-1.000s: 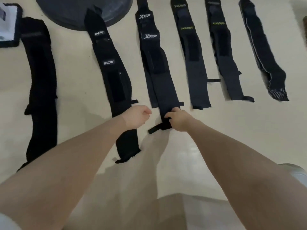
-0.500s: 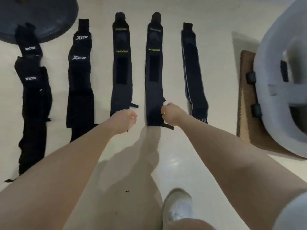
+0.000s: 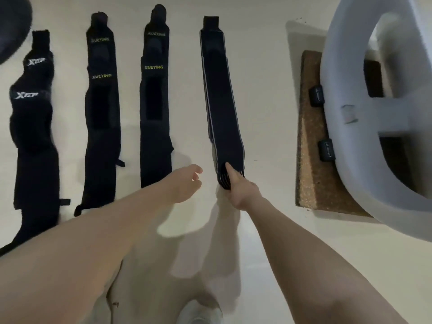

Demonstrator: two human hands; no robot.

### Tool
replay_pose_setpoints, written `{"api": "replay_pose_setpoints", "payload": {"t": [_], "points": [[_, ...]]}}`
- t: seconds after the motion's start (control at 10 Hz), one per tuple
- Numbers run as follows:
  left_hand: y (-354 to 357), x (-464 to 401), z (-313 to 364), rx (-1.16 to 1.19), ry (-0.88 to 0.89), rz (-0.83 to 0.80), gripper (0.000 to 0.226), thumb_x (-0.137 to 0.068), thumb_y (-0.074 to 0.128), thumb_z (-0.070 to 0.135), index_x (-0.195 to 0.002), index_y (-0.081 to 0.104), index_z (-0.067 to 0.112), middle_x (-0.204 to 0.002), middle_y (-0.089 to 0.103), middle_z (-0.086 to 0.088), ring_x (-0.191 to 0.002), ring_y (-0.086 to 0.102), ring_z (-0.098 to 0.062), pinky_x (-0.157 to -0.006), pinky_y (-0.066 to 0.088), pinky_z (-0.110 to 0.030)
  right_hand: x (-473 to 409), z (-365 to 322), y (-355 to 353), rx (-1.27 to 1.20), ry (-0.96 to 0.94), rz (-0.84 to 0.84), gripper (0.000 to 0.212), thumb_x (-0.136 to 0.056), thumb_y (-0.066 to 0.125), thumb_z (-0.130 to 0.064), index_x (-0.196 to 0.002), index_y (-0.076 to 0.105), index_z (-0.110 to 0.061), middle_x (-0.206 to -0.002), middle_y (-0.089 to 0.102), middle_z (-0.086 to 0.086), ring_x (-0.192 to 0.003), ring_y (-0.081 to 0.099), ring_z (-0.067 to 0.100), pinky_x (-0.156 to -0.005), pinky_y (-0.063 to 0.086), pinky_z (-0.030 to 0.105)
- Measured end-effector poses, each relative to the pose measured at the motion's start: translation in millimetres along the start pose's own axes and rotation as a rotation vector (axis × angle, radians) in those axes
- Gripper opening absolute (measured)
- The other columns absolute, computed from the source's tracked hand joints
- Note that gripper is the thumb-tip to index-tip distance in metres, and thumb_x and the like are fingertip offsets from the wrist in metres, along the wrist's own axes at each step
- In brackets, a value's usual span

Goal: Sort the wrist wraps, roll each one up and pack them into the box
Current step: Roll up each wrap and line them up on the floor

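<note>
Reaching down over the pale floor (image 3: 264,101), the right hand (image 3: 240,188) has its fingers on the near end of the striped wrap (image 3: 222,101). The index finger lies straight along the fabric, and the thumb side seems tucked under the striped end, so that grip is grasping the wrap at its tip. The wrap lies flat, long axis running away from the person, its tab end far off and its near end slanted a little to the right. Pale edging runs down both sides.

The left hand (image 3: 187,183) hovers just left of it, fingers relaxed and loosely spread, holding nothing, apart from the fabric.

Left of that hand three more wraps lie side by side, all lengthwise the same way, tabs pointing away. Nearest is a wrap with yellow-green lettering (image 3: 154,108), its near end hidden behind the left forearm. Next is a second lettered wrap (image 3: 102,118), with a thin loop sticking out on its right side and another at its near left corner. Farthest left is the wrap with white logos (image 3: 32,127), wavier in outline and partly behind the forearm.

On the right a brown cork board (image 3: 313,174) rests on the floor, and two small dark blocks (image 3: 326,149) sit on it. A big white ring-shaped object (image 3: 346,136) overlaps the board's right side. A dark round edge (image 3: 11,31) shows top left, and a white shoe (image 3: 201,314) at the bottom.
</note>
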State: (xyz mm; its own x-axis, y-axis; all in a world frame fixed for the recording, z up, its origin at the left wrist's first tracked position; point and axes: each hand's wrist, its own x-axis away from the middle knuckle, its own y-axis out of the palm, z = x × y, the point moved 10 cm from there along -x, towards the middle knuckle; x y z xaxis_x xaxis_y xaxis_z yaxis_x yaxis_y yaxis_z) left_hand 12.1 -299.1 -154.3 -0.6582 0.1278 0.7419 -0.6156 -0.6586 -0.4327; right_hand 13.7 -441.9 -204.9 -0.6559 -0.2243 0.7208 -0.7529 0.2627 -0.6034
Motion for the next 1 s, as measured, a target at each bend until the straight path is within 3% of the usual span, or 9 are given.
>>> {"api": "replay_pose_setpoints", "payload": {"t": [0.1,0.2,0.3,0.4,0.5,0.6,0.7,0.9,1.0], "points": [[-4,-21,9,0.046,-0.035,0.063,0.052,-0.1,0.04,0.015,-0.149,0.024,0.017,-0.145,0.037,-0.003,-0.123,0.046,-0.023,-0.092,0.044,-0.029,-4,4,-17,0.154,0.018,0.107,0.067,-0.094,0.041,-0.018,-0.15,0.006,-0.022,-0.144,0.04,0.003,-0.123,0.046,0.028,-0.105,0.026,0.039],[-13,-48,20,0.093,-0.026,0.143,0.057,-0.099,0.037,0.01,-0.152,0.016,0.017,-0.154,0.026,-0.007,-0.129,0.041,-0.023,-0.095,0.035,-0.023,-16,12,-28,0.128,0.062,0.133,0.065,-0.094,0.04,-0.015,-0.149,0.007,-0.02,-0.128,0.051,0.006,-0.112,0.049,0.029,-0.086,0.033,0.035],[-22,-73,33,0.234,-0.034,0.198,0.058,-0.1,0.036,0.009,-0.152,0.013,0.02,-0.154,0.029,-0.009,-0.118,0.047,-0.023,-0.089,0.037,-0.027,-33,14,-32,0.052,0.075,0.068,0.072,-0.097,0.038,-0.018,-0.15,-0.009,-0.03,-0.124,0.052,0.007,-0.111,0.05,0.029,-0.084,0.04,0.037],[-17,-94,33,0.536,-0.136,0.209,0.059,-0.1,0.041,0.015,-0.153,0.013,0.015,-0.141,0.041,-0.015,-0.106,0.048,-0.026,-0.089,0.039,-0.034,-44,11,-30,0.026,0.073,0.03,0.063,-0.1,0.035,-0.031,-0.151,-0.002,-0.035,-0.135,0.043,0.008,-0.125,0.039,0.03,-0.095,0.039,0.041],[-10,-103,26,0.711,-0.215,0.214,0.05,-0.096,0.046,0.012,-0.143,0.032,0.001,-0.141,0.044,-0.02,-0.099,0.041,-0.019,-0.084,0.036,-0.034,-45,7,-28,0.011,0.079,0.044,0.061,-0.1,0.034,-0.04,-0.151,0.003,-0.034,-0.14,0.036,0.011,-0.128,0.032,0.031,-0.098,0.035,0.042],[-8,-103,20,0.723,-0.283,0.238,0.041,-0.097,0.046,0.014,-0.133,0.045,-0.008,-0.14,0.047,-0.022,-0.097,0.044,-0.019,-0.08,0.034,-0.029,-43,2,-37,0.116,0.07,0.151,0.057,-0.099,0.036,-0.033,-0.151,0.013,-0.032,-0.143,0.028,0.014,-0.129,0.026,0.032,-0.102,0.029,0.04],[0,-105,22,0.794,-0.368,0.193,0.044,-0.098,0.052,0.027,-0.135,0.047,0.004,-0.13,0.053,-0.011,-0.111,0.05,-0.026,-0.087,0.039,-0.029,-41,-5,-48,0.117,0.079,0.237,0.05,-0.098,0.038,-0.036,-0.146,0.029,-0.029,-0.149,0.018,0.012,-0.136,0.015,0.032,-0.108,0.021,0.042],[-5,-116,17,0.722,-0.298,0.134,0.022,-0.092,0.062,0.025,-0.082,0.052,0.008,-0.075,0.05,-0.003,-0.068,0.048,-0.015,-0.077,0.047,-0.03,-40,-25,-48,0.088,0.023,0.252,0.048,-0.092,0.046,-0.051,-0.126,0.05,-0.018,-0.159,-0.011,0.008,-0.146,-0.004,0.028,-0.116,0.007,0.045],[-26,-110,13,0.622,-0.241,0.248,0.017,-0.091,0.053,0.018,-0.079,0.045,0.009,-0.066,0.047,-0.007,-0.057,0.044,-0.02,-0.059,0.042,-0.029,-51,-39,-42,-0.025,0.015,0.221,0.066,-0.086,0.054,-0.058,-0.128,0.044,-0.008,-0.155,0.019,0.013,-0.136,0.031,0.028,-0.107,0.029,0.043]]}}
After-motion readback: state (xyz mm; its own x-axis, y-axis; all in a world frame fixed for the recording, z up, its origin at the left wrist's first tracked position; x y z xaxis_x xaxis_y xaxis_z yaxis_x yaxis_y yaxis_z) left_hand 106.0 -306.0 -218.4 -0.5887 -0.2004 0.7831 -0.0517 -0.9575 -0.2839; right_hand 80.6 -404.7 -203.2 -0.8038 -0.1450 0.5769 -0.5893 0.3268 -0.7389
